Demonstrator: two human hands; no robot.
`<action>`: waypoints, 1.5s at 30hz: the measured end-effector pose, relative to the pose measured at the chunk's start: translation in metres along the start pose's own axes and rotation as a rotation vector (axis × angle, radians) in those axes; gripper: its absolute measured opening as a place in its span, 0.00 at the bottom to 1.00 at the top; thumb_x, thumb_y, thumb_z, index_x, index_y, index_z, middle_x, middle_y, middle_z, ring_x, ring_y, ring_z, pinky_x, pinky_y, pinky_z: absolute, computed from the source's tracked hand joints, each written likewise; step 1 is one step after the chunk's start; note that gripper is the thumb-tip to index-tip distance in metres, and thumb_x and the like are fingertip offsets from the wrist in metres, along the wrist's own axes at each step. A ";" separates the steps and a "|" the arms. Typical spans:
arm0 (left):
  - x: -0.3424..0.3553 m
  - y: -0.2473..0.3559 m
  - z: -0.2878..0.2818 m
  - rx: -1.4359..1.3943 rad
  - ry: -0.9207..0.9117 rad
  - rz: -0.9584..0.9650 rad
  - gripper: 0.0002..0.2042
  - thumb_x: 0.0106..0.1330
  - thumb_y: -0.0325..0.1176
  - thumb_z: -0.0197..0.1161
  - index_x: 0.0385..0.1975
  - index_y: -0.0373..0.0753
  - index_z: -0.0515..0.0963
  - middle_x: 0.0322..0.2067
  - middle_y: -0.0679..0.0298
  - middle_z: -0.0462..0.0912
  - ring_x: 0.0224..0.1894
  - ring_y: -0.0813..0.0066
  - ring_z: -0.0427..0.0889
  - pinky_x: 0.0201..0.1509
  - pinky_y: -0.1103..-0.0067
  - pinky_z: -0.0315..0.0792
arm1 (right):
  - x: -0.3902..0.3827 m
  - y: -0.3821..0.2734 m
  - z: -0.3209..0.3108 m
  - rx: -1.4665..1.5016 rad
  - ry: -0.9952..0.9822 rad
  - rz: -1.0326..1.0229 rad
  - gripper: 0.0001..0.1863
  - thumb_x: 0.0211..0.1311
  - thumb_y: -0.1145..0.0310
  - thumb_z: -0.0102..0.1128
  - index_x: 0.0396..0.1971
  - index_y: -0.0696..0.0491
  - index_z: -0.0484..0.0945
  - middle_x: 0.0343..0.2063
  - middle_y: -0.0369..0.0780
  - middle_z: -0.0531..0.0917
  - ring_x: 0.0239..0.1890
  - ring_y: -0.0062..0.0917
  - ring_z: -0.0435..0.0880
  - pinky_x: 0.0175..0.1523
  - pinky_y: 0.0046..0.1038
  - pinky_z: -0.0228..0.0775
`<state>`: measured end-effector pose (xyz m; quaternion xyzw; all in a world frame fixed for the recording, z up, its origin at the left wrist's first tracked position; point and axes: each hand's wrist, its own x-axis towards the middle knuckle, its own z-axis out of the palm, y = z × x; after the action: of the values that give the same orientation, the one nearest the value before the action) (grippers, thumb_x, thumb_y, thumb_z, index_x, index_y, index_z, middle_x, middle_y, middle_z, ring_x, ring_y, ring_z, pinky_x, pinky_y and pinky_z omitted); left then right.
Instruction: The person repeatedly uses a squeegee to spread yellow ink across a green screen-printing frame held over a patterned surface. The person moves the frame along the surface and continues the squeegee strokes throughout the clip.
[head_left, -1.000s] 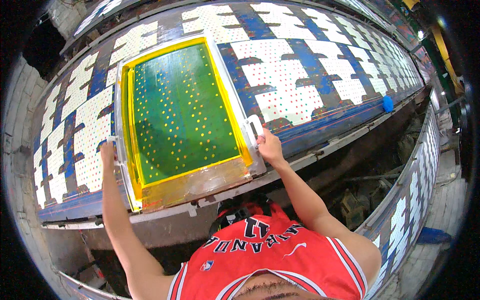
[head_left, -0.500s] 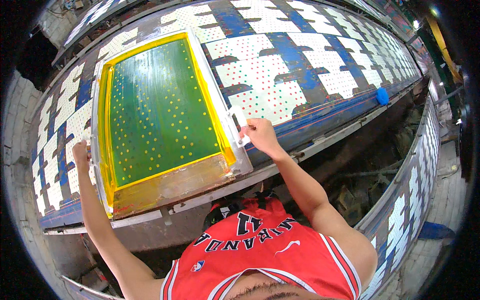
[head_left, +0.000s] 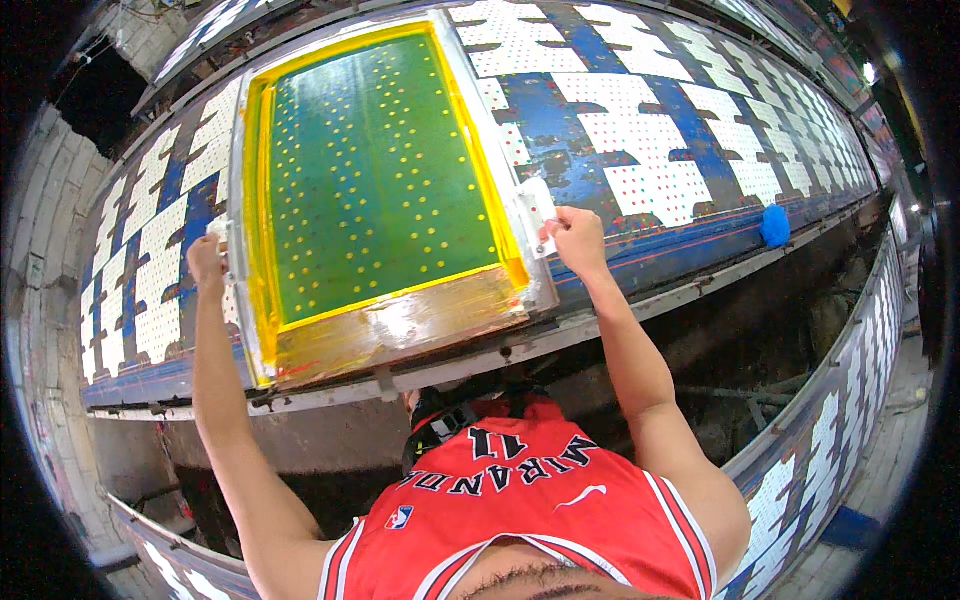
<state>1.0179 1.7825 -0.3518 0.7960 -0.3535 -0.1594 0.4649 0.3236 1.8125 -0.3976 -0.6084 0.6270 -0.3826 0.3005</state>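
Note:
A printing screen [head_left: 385, 190] with green mesh, rows of yellowish dots and yellow tape inside a pale metal frame is over the long table. My left hand [head_left: 207, 258] is closed round the white handle on its left side. On the opposite side, my right hand [head_left: 577, 240] grips the other white handle [head_left: 536, 205]. Whether the frame rests flat or is slightly raised, I cannot tell. White cut pieces [head_left: 645, 165] with red and green dots lie to its right, and one beside the frame is mostly covered. More dotted pieces [head_left: 160, 250] lie to its left.
The table's near edge has a metal rail [head_left: 690, 285]. A bright blue lump [head_left: 775, 227] sits near that edge, to the right. Behind me on the right runs another table [head_left: 800, 470] with white pieces. A brick wall [head_left: 50, 190] stands at far left.
Both hands have moved the screen to the right along the table, over the dotted piece that lay beside it. The head view has shifted too. Both hands keep their hold.

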 end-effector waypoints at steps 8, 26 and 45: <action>-0.104 0.022 0.120 0.007 0.051 -0.023 0.14 0.73 0.38 0.58 0.36 0.29 0.78 0.26 0.55 0.85 0.10 0.78 0.68 0.12 0.77 0.60 | 0.003 0.097 -0.061 -0.044 0.035 0.063 0.06 0.60 0.72 0.62 0.31 0.56 0.86 0.26 0.43 0.89 0.30 0.33 0.89 0.38 0.36 0.77; -0.141 0.001 0.178 0.004 0.007 0.060 0.15 0.74 0.39 0.60 0.39 0.29 0.80 0.24 0.59 0.83 0.11 0.78 0.70 0.13 0.76 0.62 | 0.006 0.147 -0.098 -0.123 -0.013 0.128 0.08 0.61 0.71 0.62 0.33 0.56 0.88 0.26 0.43 0.89 0.27 0.30 0.87 0.36 0.34 0.75; -0.143 -0.005 0.197 0.442 0.003 0.097 0.19 0.75 0.45 0.52 0.41 0.33 0.78 0.38 0.42 0.84 0.45 0.40 0.82 0.50 0.55 0.72 | 0.006 0.115 -0.086 -0.513 0.120 0.060 0.13 0.63 0.69 0.62 0.45 0.58 0.83 0.39 0.48 0.87 0.44 0.43 0.86 0.52 0.41 0.75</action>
<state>0.8048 1.7621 -0.4687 0.8606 -0.4171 -0.0545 0.2869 0.1896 1.8122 -0.4495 -0.6222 0.7379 -0.2373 0.1098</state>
